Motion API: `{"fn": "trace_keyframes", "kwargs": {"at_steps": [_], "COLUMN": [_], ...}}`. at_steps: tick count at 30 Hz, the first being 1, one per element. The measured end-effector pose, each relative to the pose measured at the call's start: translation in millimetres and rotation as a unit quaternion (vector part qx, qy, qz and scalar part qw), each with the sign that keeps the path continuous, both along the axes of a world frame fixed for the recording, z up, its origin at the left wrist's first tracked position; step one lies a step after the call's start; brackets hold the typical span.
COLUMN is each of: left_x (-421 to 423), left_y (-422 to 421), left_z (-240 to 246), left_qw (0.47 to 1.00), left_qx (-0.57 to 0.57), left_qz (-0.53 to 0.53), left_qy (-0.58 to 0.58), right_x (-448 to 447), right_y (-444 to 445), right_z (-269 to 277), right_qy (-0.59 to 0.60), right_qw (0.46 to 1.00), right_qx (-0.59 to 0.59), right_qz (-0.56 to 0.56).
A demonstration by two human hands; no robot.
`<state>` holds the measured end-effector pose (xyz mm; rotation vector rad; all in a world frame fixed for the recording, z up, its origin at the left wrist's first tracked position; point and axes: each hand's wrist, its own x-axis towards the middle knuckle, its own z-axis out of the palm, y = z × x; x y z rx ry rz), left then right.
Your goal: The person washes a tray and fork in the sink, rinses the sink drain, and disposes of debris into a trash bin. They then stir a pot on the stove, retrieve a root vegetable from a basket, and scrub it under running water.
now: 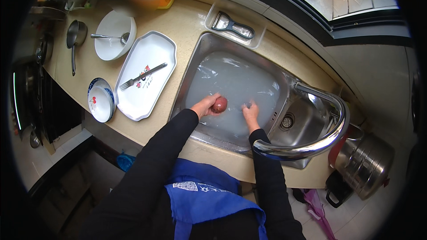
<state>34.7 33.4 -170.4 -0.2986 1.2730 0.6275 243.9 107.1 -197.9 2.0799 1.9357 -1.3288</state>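
My left hand [208, 106] grips a round reddish fruit or vegetable [219, 105] over the cloudy water [230, 70] in the large stainless steel sink basin [186, 76]. Its skin looks wet. To the right of it, my right hand [251, 110] dips its fingers into the same water. The murk and blur hide those fingertips, so whether they hold anything is unclear. Behind the basin, a peeler [233, 26] with a dark handle lies in a clear plastic tray [262, 38].
A chrome faucet [320, 146] arches over my right forearm beside a smaller basin [300, 123] with a drain. Leftward on the counter are a white tray [150, 50] holding a fork [143, 77], a white bowl [113, 48] with a spoon, small bowls [100, 105] and a small pot [76, 33].
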Motion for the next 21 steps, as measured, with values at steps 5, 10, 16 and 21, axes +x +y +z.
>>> {"fn": "trace_keyframes", "kwargs": {"at_steps": [5,10,16,21], "left_x": [1.8,-1.9,28.6,23.9], "left_y": [-0.2,0.9,11.6,0.1], "left_z": [12.5,17.2,-1.0,-4.0], "left_qw": [0.988,0.988,0.963,0.989], "left_qx": [0.032,0.006,0.051,0.075], "left_qz": [0.125,0.153,0.263,0.103], "left_qy": [-0.085,0.012,0.038,0.071], "right_x": [-27.3,-35.9,-85.9,-105.1], "right_y": [-27.8,-29.4,-69.6,-39.5], "right_z": [-11.8,35.6,92.0,61.3], "right_qy": [-0.029,0.271,0.174,0.123], "right_qw": [0.998,0.943,0.960,0.976], "right_qx": [0.059,-0.019,0.218,0.134], "right_qz": [-0.007,-0.190,-0.009,-0.123]}}
